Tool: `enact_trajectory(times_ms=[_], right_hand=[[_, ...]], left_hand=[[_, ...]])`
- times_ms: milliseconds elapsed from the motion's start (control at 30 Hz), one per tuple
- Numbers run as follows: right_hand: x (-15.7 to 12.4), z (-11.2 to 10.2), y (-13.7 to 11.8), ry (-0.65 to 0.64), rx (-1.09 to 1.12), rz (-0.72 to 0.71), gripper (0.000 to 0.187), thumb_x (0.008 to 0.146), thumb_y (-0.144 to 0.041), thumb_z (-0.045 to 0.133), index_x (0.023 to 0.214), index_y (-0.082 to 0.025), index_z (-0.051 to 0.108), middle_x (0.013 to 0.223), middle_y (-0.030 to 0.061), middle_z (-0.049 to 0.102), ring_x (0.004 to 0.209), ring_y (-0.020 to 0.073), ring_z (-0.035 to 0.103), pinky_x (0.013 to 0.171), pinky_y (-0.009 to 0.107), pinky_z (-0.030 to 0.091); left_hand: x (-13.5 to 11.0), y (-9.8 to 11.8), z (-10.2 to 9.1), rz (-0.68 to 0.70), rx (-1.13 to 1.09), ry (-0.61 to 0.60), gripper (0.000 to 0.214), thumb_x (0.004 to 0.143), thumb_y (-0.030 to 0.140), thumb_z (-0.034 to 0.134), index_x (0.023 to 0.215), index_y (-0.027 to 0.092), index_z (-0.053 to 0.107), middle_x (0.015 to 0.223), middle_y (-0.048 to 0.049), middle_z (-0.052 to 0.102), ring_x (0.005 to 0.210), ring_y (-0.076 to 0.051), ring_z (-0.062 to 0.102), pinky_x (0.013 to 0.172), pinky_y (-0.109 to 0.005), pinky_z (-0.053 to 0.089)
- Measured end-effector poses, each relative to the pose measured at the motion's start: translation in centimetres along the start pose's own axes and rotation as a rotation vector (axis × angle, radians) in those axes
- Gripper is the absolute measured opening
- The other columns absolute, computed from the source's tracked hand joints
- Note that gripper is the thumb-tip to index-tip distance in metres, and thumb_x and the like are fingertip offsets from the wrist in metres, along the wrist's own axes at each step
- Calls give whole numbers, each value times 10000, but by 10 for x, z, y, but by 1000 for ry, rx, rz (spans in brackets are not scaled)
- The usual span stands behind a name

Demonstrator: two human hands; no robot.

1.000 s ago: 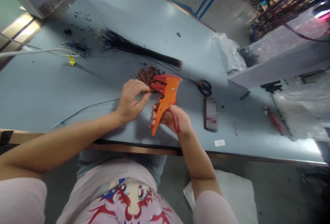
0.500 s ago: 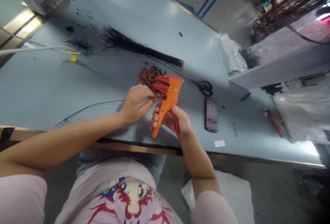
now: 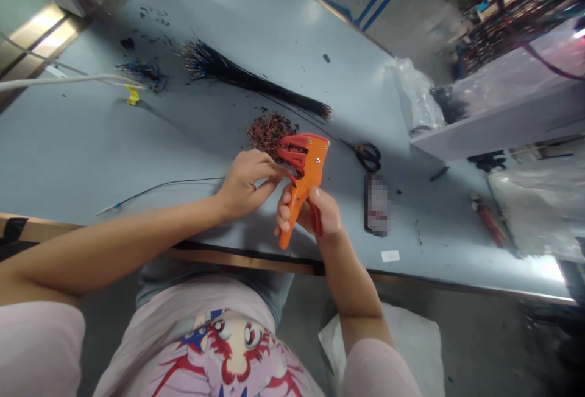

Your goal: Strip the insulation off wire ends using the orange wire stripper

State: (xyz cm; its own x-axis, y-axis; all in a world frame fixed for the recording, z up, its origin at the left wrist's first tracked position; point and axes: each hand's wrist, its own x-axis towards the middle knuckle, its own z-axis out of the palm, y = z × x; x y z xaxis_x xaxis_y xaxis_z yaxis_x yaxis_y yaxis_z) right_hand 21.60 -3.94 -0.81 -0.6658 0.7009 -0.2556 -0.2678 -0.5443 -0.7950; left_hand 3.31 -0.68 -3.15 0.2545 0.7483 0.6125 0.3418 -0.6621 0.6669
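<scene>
My right hand [image 3: 313,214] is closed around the handles of an orange wire stripper [image 3: 305,168], held upright over the grey table [image 3: 82,153] near its front edge. My left hand [image 3: 247,179] pinches the end of a thin black wire [image 3: 159,188] and holds it at the stripper's red jaws. The wire trails left across the table to a blue tip. Just behind the tool lies a small heap of brown stripped insulation bits [image 3: 269,129].
A bundle of black wires [image 3: 256,83] lies farther back, with a white cable [image 3: 64,82] and yellow clip [image 3: 133,96] at the left. Black scissors [image 3: 365,154], a blurred dark object [image 3: 376,205], a red tool [image 3: 491,223] and plastic bags [image 3: 414,101] sit to the right.
My right hand has squeezed the stripper's handles closer together. Both hands and the tool sit slightly more to the right in the picture; the left hand still pinches the wire at the jaws.
</scene>
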Motion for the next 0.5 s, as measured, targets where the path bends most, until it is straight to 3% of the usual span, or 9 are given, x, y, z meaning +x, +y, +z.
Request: enact_trajectory(times_ms=[267,500], right_hand=[[1,0,1,-1,-4,33,514,813,-643,487,970,-156,534,794,64,621,671,200,637,675,469,571],[2,1,1,-14,69,-1,438,844,-589,503,863,-153,527,653,4,592,519,147,584,550,383,573]], left_hand=[[-1,0,1,-15,-45,-5,145,859,191,547,912,235,675,846,-12,696,812,-156,606,742,-330,418],[-2,-1,2,0,-49,-2,142,868,213,544,865,217,686,841,-18,694,816,-150,603,748,-313,418]])
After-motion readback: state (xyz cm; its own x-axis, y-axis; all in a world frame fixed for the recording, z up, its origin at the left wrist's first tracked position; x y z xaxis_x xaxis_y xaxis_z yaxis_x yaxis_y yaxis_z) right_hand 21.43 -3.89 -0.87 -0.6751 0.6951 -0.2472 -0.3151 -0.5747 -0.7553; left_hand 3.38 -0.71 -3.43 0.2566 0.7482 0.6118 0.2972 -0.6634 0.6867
